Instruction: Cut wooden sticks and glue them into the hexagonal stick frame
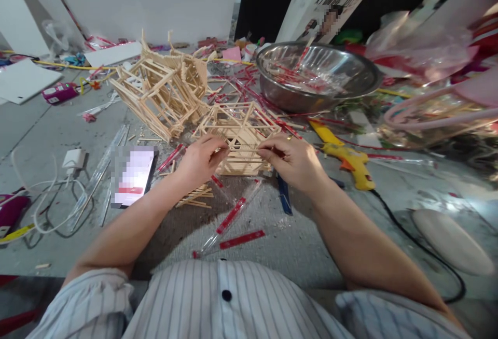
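In front of me stands a small open framework of thin wooden sticks point(249, 165). My left hand point(202, 160) is at its left side, thumb and fingertips pinched together. At the right side my right hand point(293, 160), with a ring on one finger, pinches in the same way. A thin wooden stick point(243, 147) runs level between the two sets of fingertips, across the front of the framework. Its ends are covered by the fingers. Behind and to the left, a larger stick framework point(155, 90) leans on the table. Loose short sticks point(196, 196) lie below my left hand.
A yellow glue gun point(346, 155) with a black cord lies to the right. Behind it sits a metal bowl point(319, 77) of red-and-clear wrappers. A phone point(134, 177) and charger point(73, 160) lie left. Wrapper strips point(229, 217) and a dark blue tool point(285, 196) lie nearer me.
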Demonstrator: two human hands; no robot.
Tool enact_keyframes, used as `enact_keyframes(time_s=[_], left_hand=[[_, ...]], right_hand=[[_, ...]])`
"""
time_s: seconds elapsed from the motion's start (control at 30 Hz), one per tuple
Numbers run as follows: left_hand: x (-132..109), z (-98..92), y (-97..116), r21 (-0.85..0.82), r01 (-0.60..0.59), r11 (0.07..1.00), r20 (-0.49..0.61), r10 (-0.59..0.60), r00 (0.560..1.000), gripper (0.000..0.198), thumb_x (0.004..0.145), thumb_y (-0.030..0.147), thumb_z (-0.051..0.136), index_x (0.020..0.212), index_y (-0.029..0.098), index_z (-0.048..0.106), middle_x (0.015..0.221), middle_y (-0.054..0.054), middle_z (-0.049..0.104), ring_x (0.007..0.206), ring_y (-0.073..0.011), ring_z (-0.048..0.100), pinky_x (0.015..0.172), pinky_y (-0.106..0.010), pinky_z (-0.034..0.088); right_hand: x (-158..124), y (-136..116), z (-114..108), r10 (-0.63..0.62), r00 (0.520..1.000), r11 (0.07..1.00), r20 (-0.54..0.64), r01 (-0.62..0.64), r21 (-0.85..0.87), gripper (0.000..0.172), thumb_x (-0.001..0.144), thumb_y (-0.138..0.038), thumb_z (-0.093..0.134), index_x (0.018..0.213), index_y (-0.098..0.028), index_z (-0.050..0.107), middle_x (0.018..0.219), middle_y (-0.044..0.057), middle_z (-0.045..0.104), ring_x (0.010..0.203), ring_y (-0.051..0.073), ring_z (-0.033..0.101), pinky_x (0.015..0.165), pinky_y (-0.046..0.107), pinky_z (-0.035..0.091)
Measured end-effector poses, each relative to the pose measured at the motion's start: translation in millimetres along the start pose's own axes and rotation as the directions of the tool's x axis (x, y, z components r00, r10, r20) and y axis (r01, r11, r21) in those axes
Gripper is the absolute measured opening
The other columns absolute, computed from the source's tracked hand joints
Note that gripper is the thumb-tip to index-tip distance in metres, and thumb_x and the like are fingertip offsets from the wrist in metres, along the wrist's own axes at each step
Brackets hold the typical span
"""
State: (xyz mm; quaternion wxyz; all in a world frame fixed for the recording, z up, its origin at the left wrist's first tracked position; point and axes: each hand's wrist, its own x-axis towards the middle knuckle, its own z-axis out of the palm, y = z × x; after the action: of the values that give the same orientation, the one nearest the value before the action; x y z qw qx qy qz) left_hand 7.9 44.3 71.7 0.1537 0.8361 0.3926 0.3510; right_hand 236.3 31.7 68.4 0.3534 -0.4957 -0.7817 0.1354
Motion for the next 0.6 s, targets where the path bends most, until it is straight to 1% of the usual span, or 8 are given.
enact_keyframes(time_s=[0.17,0.37,0.53,0.6], left_hand=[[-0.5,5.4,-6.6,0.0,0.022,1.0,0.034,-0.022,0.999,0.012,0.09,0.018,0.052,0.085,0.017,0.063,0.087,-0.006,0.069,0.085,-0.0142,0.063,0.078,-0.027,0.049],[-1.4,7.6,-7.2,0.015,-0.013,1.0,0.034,0.012,0.999,0.013,0.092,0.018,0.049,0.086,0.017,0.061,0.088,-0.007,0.069,0.086,-0.0144,0.062,0.079,-0.028,0.049],[-4.7,10.4,-8.4,0.021,-0.063,0.998,-0.001,0.063,0.998,0.012,0.092,0.017,0.05,0.087,0.016,0.061,0.089,-0.007,0.067,0.086,-0.0139,0.062,0.078,-0.027,0.049],[-5.7,12.4,-10.3,0.031,-0.081,0.996,-0.015,0.082,0.997,0.013,0.092,0.017,0.05,0.086,0.016,0.061,0.089,-0.007,0.067,0.086,-0.0138,0.062,0.078,-0.026,0.049]], right_hand=[[0.0,1.7,1.7,-0.019,1.0,1.0,-0.022,0.019,-0.02,0.015,0.086,-0.029,0.056,0.084,-0.022,0.069,0.082,0.005,0.07,0.075,0.018,0.064,0.069,0.031,0.046],[0.0,4.1,3.9,-0.052,0.998,0.998,-0.022,0.051,-0.046,0.015,0.087,-0.028,0.055,0.085,-0.022,0.068,0.083,0.005,0.07,0.078,0.018,0.064,0.07,0.031,0.047],[-1.6,6.0,5.6,-0.076,0.997,0.996,0.004,0.076,-0.042,0.015,0.088,-0.029,0.054,0.085,-0.022,0.067,0.083,0.005,0.069,0.076,0.017,0.063,0.072,0.031,0.048],[-1.8,7.1,6.2,-0.089,0.996,0.995,0.019,0.09,-0.047,0.014,0.089,-0.028,0.055,0.087,-0.022,0.067,0.085,0.005,0.069,0.079,0.017,0.064,0.074,0.032,0.049]])
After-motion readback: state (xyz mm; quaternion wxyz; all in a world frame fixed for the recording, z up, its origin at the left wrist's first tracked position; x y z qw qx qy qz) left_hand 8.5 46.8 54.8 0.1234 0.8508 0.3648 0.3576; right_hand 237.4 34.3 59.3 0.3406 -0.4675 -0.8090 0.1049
